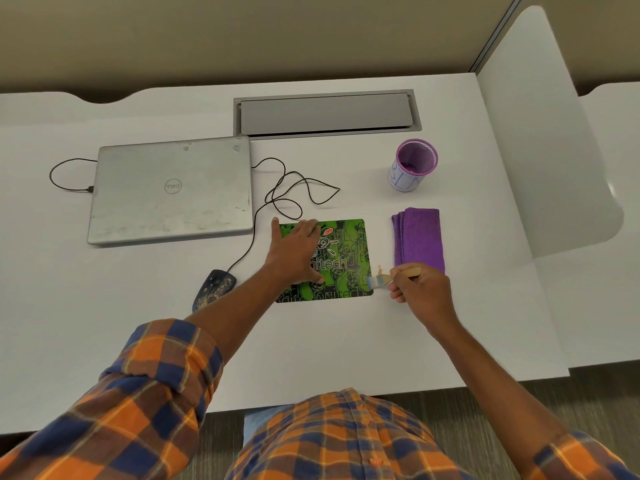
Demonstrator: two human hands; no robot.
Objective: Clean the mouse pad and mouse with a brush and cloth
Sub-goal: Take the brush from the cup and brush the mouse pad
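Observation:
A green and black mouse pad (346, 265) lies flat in the middle of the white desk (311, 348). My left hand (296, 252) presses flat on its left half, fingers spread. My right hand (420, 294) grips a small wooden-handled brush (381, 279), whose bristles touch the pad's right edge. A small heap of tan crumbs (379, 270) sits just off that edge. The dark wired mouse (214, 287), speckled with crumbs, rests on the desk left of the pad. A folded purple cloth (420, 239) lies to the pad's right.
A shut silver laptop (171, 192) sits at the back left, its cable plugged in. The mouse's black cable (294, 188) loops behind the pad. A purple mesh cup (414, 164) stands at the back right. A grey cable hatch (327, 114) is set into the desk.

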